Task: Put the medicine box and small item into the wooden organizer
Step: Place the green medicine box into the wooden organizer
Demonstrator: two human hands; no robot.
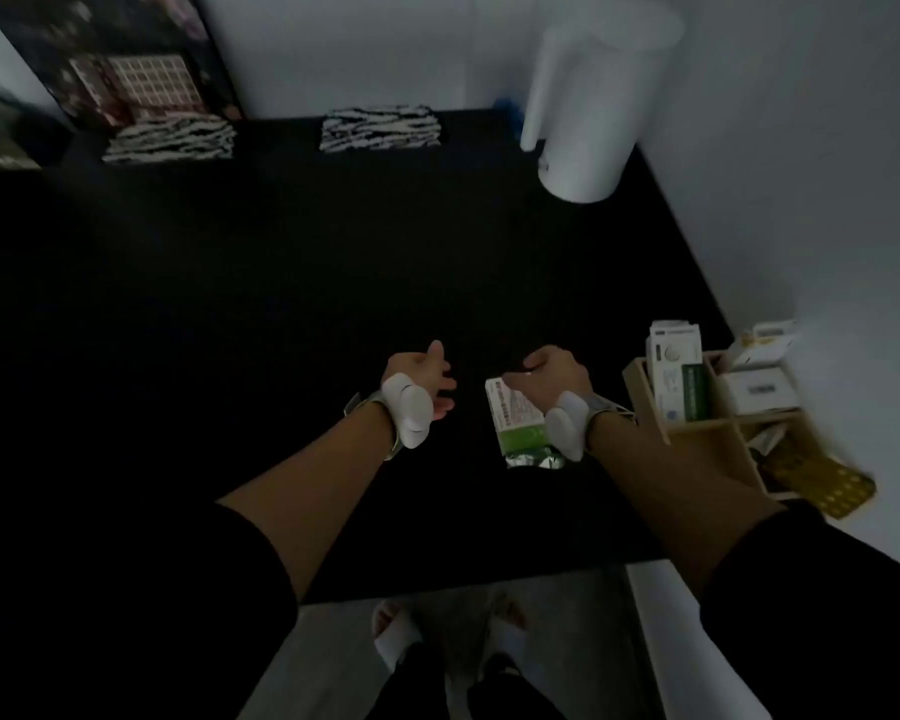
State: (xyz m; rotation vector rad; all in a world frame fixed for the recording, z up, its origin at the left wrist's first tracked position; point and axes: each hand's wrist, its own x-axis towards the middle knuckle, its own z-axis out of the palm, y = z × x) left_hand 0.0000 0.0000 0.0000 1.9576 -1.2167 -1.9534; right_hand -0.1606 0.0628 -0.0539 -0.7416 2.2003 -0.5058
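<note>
A dim view looking down on a black tabletop [230,304] with two bare forearms reaching in from the bottom of the frame. Just right of centre, the right hand [552,371] rests over the top end of a white and green medicine box [515,418], which lies flat on the table; the fingers curl down at the box's far edge, but whether they actually grip it cannot be told from this angle. Touching the box's lower end is a small crinkled silver foil item [536,461], probably the small item. The left hand [427,381], at centre, hovers with fingers loosely spread, holding nothing. At the right edge of the frame sits the wooden organizer [645,402], its upper compartments already packed with upright boxes and a yellow blister sheet [822,485] poking out of the lower one. The box looks like light, stiff cardboard that would dent if squeezed hard, so pinching its long sides seems best. The foil looks thin, flimsy and slippery, best nipped at an edge with fingertips.
</note>
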